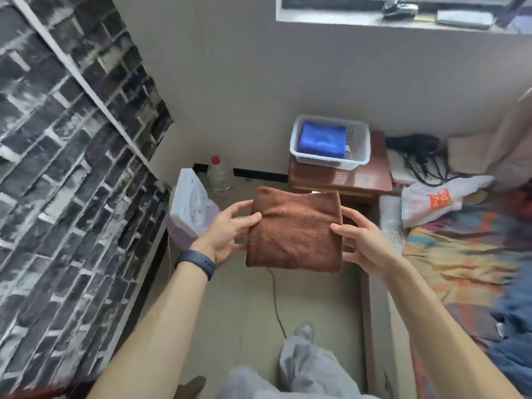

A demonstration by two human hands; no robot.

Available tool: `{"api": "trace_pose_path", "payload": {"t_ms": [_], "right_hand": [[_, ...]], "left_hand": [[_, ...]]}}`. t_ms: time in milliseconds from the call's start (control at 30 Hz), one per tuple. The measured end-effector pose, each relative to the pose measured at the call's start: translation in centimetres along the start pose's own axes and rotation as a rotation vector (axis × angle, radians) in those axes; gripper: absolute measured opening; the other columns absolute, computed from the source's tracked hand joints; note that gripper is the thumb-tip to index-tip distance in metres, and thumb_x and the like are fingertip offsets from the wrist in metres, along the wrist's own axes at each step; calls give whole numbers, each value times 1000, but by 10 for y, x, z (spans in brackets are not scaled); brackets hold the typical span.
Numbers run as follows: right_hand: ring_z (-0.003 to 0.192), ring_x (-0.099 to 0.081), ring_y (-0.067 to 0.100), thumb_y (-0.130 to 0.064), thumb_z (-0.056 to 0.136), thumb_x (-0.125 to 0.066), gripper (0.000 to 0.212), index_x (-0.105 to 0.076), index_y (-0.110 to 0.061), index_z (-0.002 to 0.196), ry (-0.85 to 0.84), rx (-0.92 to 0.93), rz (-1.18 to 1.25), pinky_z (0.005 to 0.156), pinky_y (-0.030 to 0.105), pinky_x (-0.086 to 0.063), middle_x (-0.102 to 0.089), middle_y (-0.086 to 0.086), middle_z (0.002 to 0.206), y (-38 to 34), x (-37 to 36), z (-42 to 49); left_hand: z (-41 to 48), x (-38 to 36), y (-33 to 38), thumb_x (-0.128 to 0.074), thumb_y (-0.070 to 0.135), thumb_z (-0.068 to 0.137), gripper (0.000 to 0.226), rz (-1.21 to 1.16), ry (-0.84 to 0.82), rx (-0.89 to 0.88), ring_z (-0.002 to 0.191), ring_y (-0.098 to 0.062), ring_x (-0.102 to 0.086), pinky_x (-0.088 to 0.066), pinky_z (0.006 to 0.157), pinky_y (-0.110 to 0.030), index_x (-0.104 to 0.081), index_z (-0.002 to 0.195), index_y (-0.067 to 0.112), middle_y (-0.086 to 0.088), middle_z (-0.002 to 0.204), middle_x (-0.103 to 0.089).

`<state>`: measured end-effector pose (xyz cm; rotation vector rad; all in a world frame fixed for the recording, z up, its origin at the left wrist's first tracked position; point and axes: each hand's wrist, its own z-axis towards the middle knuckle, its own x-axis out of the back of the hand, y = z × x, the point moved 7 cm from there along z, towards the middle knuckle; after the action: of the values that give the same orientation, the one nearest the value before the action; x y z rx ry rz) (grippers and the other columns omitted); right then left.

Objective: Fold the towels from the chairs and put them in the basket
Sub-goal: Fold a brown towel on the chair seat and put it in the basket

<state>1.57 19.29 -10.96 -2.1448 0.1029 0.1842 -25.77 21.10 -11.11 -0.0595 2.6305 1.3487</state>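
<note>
Left to right.

Left hand (227, 230): closed on the left edge of the brown towel (293, 230), thumb on top, fingers wrapped behind. Dark wristband (196, 262) on that wrist. Past it on the floor, a white fan (191, 207) and a clear bottle (220, 175) with a red cap, near the wall.

Brown towel: folded to a compact rectangle, held in the air between both hands, fairly flat, layers roughly aligned. Looks finished folding; my read is the step in hand is transfer to the basket.

Right hand (364, 243): fingers spread, thumb pressing the towel's right edge from the front, fingers behind. Looser than the left, more a pinch than a wrap.

White basket (359, 145): sits on a reddish-brown stand (371, 180), ahead and slightly right of the towel, well apart from it. A folded blue towel (321, 139) already lies in its left part; the right part looks free.

To do it well:
- keep both edges pinched so the layers don't slide open in transit
- carry it level, no swinging
- lower it flat onto the blue towel or beside it, aligned with the basket walls
- release both sides together, only once it's resting

Risk: the right-hand pinch slips and the top layer flops open. A white plastic bag (431, 203) lies right of the stand, out of the path.
</note>
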Motion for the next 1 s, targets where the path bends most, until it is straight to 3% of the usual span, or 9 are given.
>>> {"api": "trace_pose_path", "payload": {"t_ms": [333, 467, 667, 767, 867, 1000], "right_hand": [[89, -73, 13, -11, 96, -62, 36, -64, -33, 125, 124, -89, 27, 70, 39, -59, -75, -4, 109, -65, 69, 112], [91, -72, 16, -11, 96, -62, 35, -64, -34, 122, 167, -115, 35, 78, 44, -58, -74, -3, 107, -93, 90, 181], [98, -73, 22, -12, 98, -58, 36, -62, -36, 123, 258, -194, 39, 78, 42, -57, -74, 2, 115, -132, 124, 311], [102, -69, 24, -9, 99, -56, 38, -63, -40, 121, 292, -254, 36, 80, 44, -58, -70, 4, 120, -141, 138, 369], [111, -65, 26, -10, 100, -55, 42, -60, -45, 122, 308, -302, -13, 93, 52, -55, -67, 4, 125, -146, 149, 414], [111, -64, 24, -10, 103, -52, 41, -55, -44, 125, 325, -339, -18, 96, 56, -52, -65, 3, 122, -146, 158, 459]], "left_hand": [[145, -60, 70, -73, 24, 89, 35, 109, -55, 87, 89, -15, -70, -56, 71, -37, -62, 122, 33, 0, 106, -75], [230, -75, 101, -72, 26, 90, 35, 131, -82, 124, 89, -17, -70, -57, 75, -39, -62, 123, 31, 1, 105, -74], [383, -94, 132, -70, 23, 91, 33, 136, -65, 235, 88, -19, -68, -54, 89, -49, -60, 122, 32, 1, 105, -72], [441, -99, 141, -67, 24, 93, 25, 152, -53, 270, 89, -18, -69, -56, 85, -47, -62, 114, 37, 0, 107, -71], [487, -100, 147, -67, 25, 94, 29, 186, -36, 302, 98, -19, -69, -57, 78, -44, -61, 119, 37, 0, 113, -70], [535, -100, 154, -64, 22, 96, 26, 201, 10, 298, 104, -21, -68, -57, 68, -37, -61, 117, 37, -1, 118, -68]]}}
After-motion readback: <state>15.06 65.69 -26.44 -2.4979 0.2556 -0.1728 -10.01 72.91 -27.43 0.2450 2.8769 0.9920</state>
